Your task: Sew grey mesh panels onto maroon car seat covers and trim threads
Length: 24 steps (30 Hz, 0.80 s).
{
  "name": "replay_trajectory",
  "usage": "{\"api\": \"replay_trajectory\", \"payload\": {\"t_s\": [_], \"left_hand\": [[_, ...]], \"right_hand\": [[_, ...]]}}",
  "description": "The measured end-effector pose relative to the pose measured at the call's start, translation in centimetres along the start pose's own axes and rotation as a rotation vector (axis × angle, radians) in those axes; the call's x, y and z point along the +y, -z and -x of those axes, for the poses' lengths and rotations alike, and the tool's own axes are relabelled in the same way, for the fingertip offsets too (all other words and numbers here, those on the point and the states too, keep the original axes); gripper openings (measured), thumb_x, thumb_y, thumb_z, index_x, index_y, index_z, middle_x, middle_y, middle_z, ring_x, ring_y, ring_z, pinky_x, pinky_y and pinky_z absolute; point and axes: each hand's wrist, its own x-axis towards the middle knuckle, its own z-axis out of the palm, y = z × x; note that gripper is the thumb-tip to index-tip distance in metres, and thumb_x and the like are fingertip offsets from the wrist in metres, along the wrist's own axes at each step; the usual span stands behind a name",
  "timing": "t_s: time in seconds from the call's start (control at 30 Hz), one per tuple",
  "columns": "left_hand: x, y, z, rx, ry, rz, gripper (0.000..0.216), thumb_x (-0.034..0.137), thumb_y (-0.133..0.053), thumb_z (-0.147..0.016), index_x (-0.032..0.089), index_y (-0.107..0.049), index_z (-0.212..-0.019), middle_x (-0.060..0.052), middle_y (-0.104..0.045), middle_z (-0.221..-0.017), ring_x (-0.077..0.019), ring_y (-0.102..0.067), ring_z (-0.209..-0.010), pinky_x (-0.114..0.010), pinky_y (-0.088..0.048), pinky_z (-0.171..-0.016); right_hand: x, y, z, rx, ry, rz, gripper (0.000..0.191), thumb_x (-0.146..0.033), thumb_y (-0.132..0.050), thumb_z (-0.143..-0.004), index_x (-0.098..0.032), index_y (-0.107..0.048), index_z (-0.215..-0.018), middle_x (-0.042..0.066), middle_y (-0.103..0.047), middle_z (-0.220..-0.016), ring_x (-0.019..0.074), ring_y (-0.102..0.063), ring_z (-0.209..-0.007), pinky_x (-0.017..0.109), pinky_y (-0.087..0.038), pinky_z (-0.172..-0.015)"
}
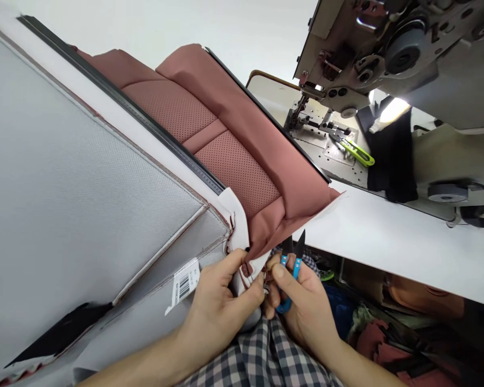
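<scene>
Your white desk (387, 236) carries the reddish-brown seat cover (234, 134), spread with its grey backing (64, 188) turned up and overhanging the near edge. Behind it stands the sewing machine (407, 59), with green thread snips (357, 153) on its bed.

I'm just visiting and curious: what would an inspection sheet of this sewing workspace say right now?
Surface: white table, bare along its near edge.
Job's things: reddish-brown seat cover with grey backing and a barcode label; blue thread snips.
Clutter: green snips on the machine bed; fabric scraps under the table.
Hands: left hand pinches the cover's corner; right hand holds the blue snips.
Cables: nothing seen.
Surroundings: industrial sewing machine, black cloth beside it.
</scene>
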Motion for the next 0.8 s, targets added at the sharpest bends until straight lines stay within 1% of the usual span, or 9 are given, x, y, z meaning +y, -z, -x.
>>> {"api": "replay_trajectory", "payload": {"t_s": [0.07,0.13,0.23,0.3,0.4,0.5,0.57,0.63,0.8], "left_hand": [[-0.2,0.0,-0.2,0.043,-0.021,-0.107,0.026,0.035,-0.053,-0.091,0.018,-0.048,-0.072,0.005,-0.048,-0.060,-0.0073,-0.042,-0.054,-0.018,-0.037,-0.051],[-0.4,0.0,-0.4,0.074,-0.043,-0.185,0.028,0.036,-0.053,-0.090,0.018,-0.046,-0.070,0.005,-0.042,-0.061,-0.0075,-0.037,-0.057,-0.018,-0.034,-0.050],[-0.6,-0.2,-0.6,0.086,-0.077,-0.244,0.028,0.032,-0.051,-0.089,0.018,-0.043,-0.067,0.006,-0.038,-0.060,-0.0073,-0.034,-0.056,-0.018,-0.032,-0.051],[-0.7,-0.2,-0.7,0.100,-0.111,-0.270,0.026,0.028,-0.052,-0.087,0.018,-0.040,-0.065,0.006,-0.036,-0.060,-0.0068,-0.033,-0.056,-0.018,-0.030,-0.050],[-0.6,-0.3,-0.8,0.112,-0.146,-0.288,0.024,0.023,-0.052,-0.084,0.018,-0.038,-0.065,0.007,-0.035,-0.059,-0.0064,-0.033,-0.055,-0.018,-0.029,-0.050],[-0.5,-0.3,-0.8,0.124,-0.174,-0.305,0.026,0.022,-0.052,-0.084,0.018,-0.037,-0.063,0.007,-0.037,-0.059,-0.0063,-0.035,-0.054,-0.019,-0.030,-0.051],[-0.5,-0.3,-0.9,0.141,-0.198,-0.325,0.026,0.022,-0.052,-0.084,0.018,-0.037,-0.063,0.007,-0.038,-0.058,-0.0064,-0.036,-0.054,-0.019,-0.031,-0.052],[-0.5,-0.3,-1.1,0.153,-0.222,-0.349,0.026,0.022,-0.053,-0.083,0.019,-0.038,-0.062,0.007,-0.038,-0.057,-0.0068,-0.037,-0.053,-0.020,-0.032,-0.053],[-0.7,-0.3,-1.4,0.176,-0.282,-0.419,0.031,0.025,-0.055,-0.083,0.018,-0.035,-0.060,0.006,-0.037,-0.055,-0.0077,-0.038,-0.054,-0.021,-0.030,-0.053]], "right_hand": [[-1.4,0.8,1.5,0.021,-0.002,0.194,0.034,-0.055,-0.054,-0.095,-0.021,-0.051,-0.097,-0.008,-0.054,-0.058,0.0059,-0.042,-0.038,0.020,-0.044,-0.047],[-3.3,1.3,3.1,0.007,-0.025,0.466,0.032,-0.053,-0.044,-0.100,-0.023,-0.050,-0.107,-0.006,-0.058,-0.064,0.0064,-0.043,-0.038,0.020,-0.040,-0.045],[-5.7,1.2,4.4,-0.097,0.000,0.928,0.033,-0.048,-0.038,-0.102,-0.023,-0.053,-0.117,-0.002,-0.063,-0.062,0.0107,-0.049,-0.042,0.021,-0.033,-0.042],[-6.3,1.0,4.4,-0.137,0.066,1.136,0.034,-0.042,-0.036,-0.101,-0.021,-0.056,-0.119,-0.001,-0.064,-0.058,0.0132,-0.050,-0.043,0.024,-0.031,-0.043],[-6.3,0.7,4.2,-0.088,0.160,1.229,0.037,-0.040,-0.035,-0.101,-0.021,-0.058,-0.123,-0.001,-0.063,-0.054,0.0145,-0.050,-0.039,0.026,-0.029,-0.042],[-6.2,0.8,4.3,-0.033,0.161,1.242,0.034,-0.037,-0.037,-0.101,-0.023,-0.060,-0.122,-0.002,-0.061,-0.053,0.0147,-0.050,-0.039,0.026,-0.030,-0.042],[-6.4,0.8,4.4,-0.054,0.128,1.277,0.033,-0.034,-0.038,-0.101,-0.023,-0.059,-0.124,-0.002,-0.063,-0.056,0.0150,-0.053,-0.041,0.026,-0.032,-0.043],[-6.6,0.8,4.4,-0.080,0.135,1.330,0.034,-0.031,-0.038,-0.100,-0.021,-0.058,-0.126,-0.001,-0.063,-0.056,0.0157,-0.054,-0.041,0.026,-0.031,-0.042],[-6.2,0.9,3.8,-0.078,0.284,1.497,0.037,-0.023,-0.034,-0.097,-0.011,-0.058,-0.123,0.001,-0.061,-0.049,0.0172,-0.050,-0.033,0.028,-0.022,-0.036]]}}
